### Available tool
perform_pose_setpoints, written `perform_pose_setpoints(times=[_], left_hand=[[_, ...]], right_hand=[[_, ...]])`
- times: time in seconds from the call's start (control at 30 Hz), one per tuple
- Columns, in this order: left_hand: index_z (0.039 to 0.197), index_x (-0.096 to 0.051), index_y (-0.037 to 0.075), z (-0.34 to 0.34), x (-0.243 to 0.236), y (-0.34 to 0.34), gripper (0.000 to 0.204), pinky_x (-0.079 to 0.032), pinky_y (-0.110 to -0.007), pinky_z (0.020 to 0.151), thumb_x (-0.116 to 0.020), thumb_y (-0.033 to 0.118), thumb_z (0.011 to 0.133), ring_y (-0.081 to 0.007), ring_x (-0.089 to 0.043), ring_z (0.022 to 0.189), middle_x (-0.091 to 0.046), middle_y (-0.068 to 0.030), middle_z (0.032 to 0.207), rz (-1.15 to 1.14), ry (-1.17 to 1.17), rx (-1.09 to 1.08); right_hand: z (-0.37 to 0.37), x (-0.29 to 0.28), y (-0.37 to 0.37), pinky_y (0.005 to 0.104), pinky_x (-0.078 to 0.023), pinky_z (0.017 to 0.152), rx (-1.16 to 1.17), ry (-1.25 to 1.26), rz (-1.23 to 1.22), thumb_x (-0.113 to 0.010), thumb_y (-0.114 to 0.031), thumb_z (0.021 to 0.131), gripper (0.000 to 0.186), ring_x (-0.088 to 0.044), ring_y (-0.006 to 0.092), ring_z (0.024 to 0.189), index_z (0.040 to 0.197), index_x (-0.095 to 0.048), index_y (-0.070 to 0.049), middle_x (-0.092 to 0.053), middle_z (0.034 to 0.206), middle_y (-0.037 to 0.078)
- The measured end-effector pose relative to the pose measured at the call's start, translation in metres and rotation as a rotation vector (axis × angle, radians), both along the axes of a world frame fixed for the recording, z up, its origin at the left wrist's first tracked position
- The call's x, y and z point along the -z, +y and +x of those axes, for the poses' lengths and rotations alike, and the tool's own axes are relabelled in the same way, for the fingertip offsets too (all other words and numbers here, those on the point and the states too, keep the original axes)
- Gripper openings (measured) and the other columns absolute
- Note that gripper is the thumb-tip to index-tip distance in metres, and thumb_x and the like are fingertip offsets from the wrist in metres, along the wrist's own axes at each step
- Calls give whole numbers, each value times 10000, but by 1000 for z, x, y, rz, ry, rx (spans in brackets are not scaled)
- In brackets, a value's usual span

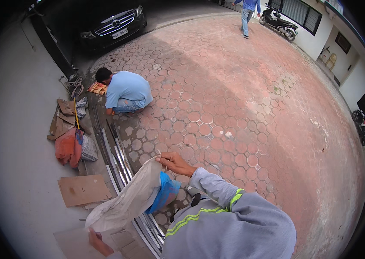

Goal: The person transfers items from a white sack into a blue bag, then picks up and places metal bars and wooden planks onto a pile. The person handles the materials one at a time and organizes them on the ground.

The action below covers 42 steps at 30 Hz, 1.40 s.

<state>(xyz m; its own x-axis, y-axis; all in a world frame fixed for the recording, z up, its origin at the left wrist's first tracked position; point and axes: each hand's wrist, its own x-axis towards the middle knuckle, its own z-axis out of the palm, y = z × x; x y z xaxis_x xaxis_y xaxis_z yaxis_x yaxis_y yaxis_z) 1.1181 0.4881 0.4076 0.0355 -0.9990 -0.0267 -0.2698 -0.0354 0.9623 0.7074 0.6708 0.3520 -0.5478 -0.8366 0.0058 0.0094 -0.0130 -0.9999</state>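
A white woven sack [124, 200] is stretched between my two hands in front of me. My right hand [176, 164] is closed on the sack's upper corner, pinching its edge between thumb and fingers. At the lower left, my left hand [100, 244] grips the opposite edge, its fingertips partly covered by the cloth. A bright blue part [165, 192], like a plastic bag or the sack's printed side, shows beside the white cloth under my right forearm. Long metal bars [117, 159] lie on the ground below and beyond the sack.
A person in a light blue shirt [128, 90] crouches near the bars' far end. Flat cardboard [83, 190], an orange sack [67, 146] and scraps lie along the left wall. A black car [113, 28], a walking person [247, 15] and a motorcycle [279, 22] are farther off.
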Motion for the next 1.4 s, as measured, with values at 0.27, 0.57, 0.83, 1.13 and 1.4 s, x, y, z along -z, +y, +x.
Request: perform_pose_setpoints(times=[0.27, 0.57, 0.83, 1.13, 1.4], left_hand=[[633, -510, 46, 9, 26, 23, 386, -306, -253, 574, -584, 282, 929, -87, -379, 591, -436, 20, 599, 48, 135, 58], [1007, -644, -30, 43, 43, 38, 300, -378, -287, 617, -589, 244, 898, -129, -465, 702, -546, -32, 810, 196, 228, -92], [891, -645, -30, 45, 41, 16, 283, -384, -288, 594, -563, 240, 910, -138, -486, 690, -545, -48, 775, 111, 204, -75], [727, -564, 75, 30, 15, -9, 313, -253, -235, 535, -539, 295, 950, -58, -319, 589, -375, 59, 626, -123, 172, 61], [646, -475, 63, 36, 10, -7, 382, -285, -259, 581, -556, 282, 948, -78, -337, 610, -380, 40, 621, -198, 155, 62]], right_hand=[[3, 4, 1, 245, -462, 545, -80, -39, 120, -525, -359, 956, 363, -567, 100, 631, 958, -654, -20, -595, 709, 28], [30, -10, -7, 256, -502, 561, -67, -41, 29, -497, -344, 977, 345, -599, 104, 679, 998, -653, -37, -618, 763, 35], [49, -16, 5, 266, -523, 617, -6, -78, 46, -506, -348, 973, 350, -617, 124, 743, 1012, -643, -28, -633, 833, 49], [63, -12, 11, 282, -497, 701, 112, -23, -19, -512, -338, 970, 347, -610, 134, 777, 985, -636, -15, -638, 852, 47], [62, -16, 8, 275, -475, 731, 185, -20, -119, -553, -299, 955, 311, -603, 122, 795, 947, -661, -7, -659, 833, 46]])
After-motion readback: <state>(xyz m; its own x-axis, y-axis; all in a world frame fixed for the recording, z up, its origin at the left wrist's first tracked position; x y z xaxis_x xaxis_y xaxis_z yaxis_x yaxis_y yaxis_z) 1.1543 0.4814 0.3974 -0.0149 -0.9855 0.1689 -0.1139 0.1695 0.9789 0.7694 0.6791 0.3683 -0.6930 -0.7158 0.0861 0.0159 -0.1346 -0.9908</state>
